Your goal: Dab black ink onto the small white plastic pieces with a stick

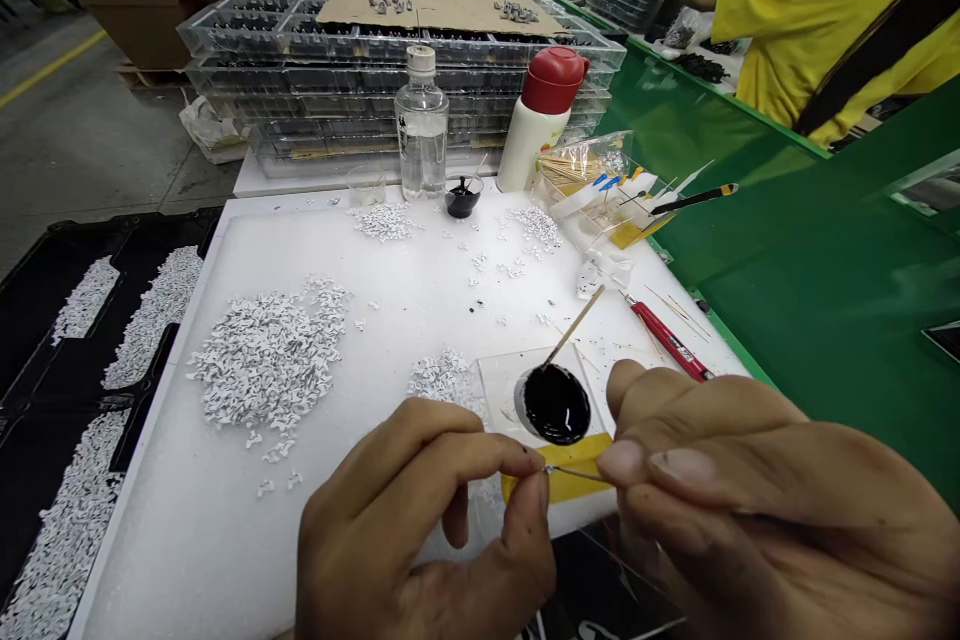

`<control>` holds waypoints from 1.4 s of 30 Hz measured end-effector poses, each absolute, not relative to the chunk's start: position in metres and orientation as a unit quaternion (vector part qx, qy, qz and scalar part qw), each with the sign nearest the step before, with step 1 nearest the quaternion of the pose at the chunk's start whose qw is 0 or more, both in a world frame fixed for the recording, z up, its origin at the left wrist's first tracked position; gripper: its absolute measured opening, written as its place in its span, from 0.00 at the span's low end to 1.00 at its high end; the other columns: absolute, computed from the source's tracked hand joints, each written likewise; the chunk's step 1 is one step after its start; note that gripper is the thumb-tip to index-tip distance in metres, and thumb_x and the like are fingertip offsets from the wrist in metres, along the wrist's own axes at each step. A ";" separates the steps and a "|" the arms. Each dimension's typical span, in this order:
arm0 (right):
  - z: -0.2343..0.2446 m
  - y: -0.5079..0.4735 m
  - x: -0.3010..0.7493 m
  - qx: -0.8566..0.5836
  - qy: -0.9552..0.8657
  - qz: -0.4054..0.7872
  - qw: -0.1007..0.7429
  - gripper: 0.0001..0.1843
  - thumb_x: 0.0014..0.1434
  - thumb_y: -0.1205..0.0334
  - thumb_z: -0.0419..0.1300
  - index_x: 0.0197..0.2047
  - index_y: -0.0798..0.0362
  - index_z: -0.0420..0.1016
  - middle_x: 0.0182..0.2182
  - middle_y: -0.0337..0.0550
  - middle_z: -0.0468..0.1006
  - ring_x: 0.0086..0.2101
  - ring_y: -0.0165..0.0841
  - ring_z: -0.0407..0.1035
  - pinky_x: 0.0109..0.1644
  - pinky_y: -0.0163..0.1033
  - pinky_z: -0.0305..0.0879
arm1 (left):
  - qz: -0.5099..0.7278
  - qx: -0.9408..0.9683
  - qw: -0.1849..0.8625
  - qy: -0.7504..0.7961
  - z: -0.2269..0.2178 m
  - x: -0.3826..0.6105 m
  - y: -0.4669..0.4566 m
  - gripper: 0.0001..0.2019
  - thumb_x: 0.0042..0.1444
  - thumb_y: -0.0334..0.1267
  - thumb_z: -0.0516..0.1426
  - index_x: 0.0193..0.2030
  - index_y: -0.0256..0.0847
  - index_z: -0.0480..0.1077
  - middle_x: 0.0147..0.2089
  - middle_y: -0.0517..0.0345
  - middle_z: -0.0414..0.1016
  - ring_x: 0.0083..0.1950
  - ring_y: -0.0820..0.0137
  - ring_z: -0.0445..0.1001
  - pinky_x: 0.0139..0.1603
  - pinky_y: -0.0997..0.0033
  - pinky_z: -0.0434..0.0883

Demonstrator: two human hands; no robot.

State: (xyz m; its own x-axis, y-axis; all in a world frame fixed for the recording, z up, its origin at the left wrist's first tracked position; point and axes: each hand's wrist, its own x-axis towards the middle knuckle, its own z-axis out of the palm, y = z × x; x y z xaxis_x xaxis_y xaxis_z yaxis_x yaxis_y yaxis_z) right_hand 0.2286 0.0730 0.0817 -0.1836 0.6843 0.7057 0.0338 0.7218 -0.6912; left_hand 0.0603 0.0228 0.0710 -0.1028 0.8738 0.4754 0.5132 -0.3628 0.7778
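Note:
My left hand (420,530) is low in the middle, thumb and forefinger pinched on a tiny part that I cannot make out. My right hand (750,500) faces it, fingers closed on a thin metal needle (574,472) whose tip meets the left fingertips. Just behind the fingertips, a puddle of black paint (556,405) lies on a clear plate with yellow tape (574,480), and a wooden stick (574,325) rests in it. The white foam board (225,520) carries heaps of small white parts (262,360).
A clear bottle (421,125), a white flask with a red cap (541,115), a small black dish (461,197) and stacked clear trays (300,70) stand at the back. A red-handled tool (667,338) and a bag of sticks (581,170) lie right. A person in yellow (817,10) works at the green bench.

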 end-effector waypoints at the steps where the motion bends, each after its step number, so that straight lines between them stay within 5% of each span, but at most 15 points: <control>1: 0.081 0.072 0.229 -0.258 -0.717 0.274 0.586 0.06 0.66 0.70 0.70 0.45 0.56 0.78 0.38 0.37 0.85 0.36 0.23 0.79 0.49 0.31 0.80 | 0.516 0.644 0.174 0.537 0.071 0.060 0.022 0.09 0.63 0.25 0.61 0.40 0.45 0.77 0.36 0.67 0.78 0.29 0.79 0.76 0.23 0.77 0.70; 9: 0.086 0.075 0.224 -0.257 -0.707 0.278 0.598 0.05 0.67 0.70 0.70 0.44 0.55 0.79 0.34 0.37 0.85 0.32 0.24 0.79 0.45 0.32 0.80 | 0.515 0.645 0.172 0.538 0.071 0.061 0.024 0.09 0.63 0.25 0.62 0.40 0.45 0.77 0.36 0.67 0.78 0.29 0.79 0.76 0.24 0.77 0.71; 14: 0.082 0.069 0.224 -0.339 -0.699 0.254 0.576 0.07 0.68 0.56 0.70 0.41 0.49 0.79 0.34 0.35 0.85 0.30 0.24 0.77 0.44 0.35 0.80 | 0.515 0.648 0.178 0.533 0.073 0.059 0.022 0.10 0.61 0.24 0.61 0.40 0.45 0.77 0.35 0.66 0.78 0.29 0.78 0.76 0.24 0.77 0.72; 19: 0.078 0.065 0.227 -0.307 -0.705 0.259 0.584 0.05 0.66 0.63 0.71 0.42 0.52 0.79 0.34 0.38 0.85 0.31 0.27 0.77 0.41 0.37 0.81 | 0.513 0.651 0.169 0.534 0.072 0.059 0.024 0.09 0.62 0.25 0.61 0.40 0.45 0.77 0.35 0.66 0.78 0.29 0.78 0.76 0.24 0.76 0.71; 29: 0.080 0.063 0.227 -0.363 -0.701 0.245 0.564 0.08 0.68 0.52 0.69 0.41 0.46 0.79 0.32 0.33 0.84 0.29 0.24 0.76 0.44 0.36 0.79 | 0.509 0.652 0.172 0.535 0.071 0.059 0.023 0.09 0.62 0.24 0.61 0.41 0.45 0.77 0.36 0.66 0.78 0.28 0.79 0.76 0.24 0.77 0.71; 42: 0.078 0.063 0.226 -0.368 -0.695 0.240 0.569 0.09 0.67 0.51 0.70 0.41 0.45 0.80 0.32 0.34 0.84 0.28 0.27 0.76 0.44 0.38 0.80 | 0.512 0.659 0.163 0.527 0.070 0.059 0.024 0.10 0.61 0.24 0.62 0.41 0.45 0.76 0.35 0.66 0.78 0.28 0.78 0.75 0.23 0.76 0.71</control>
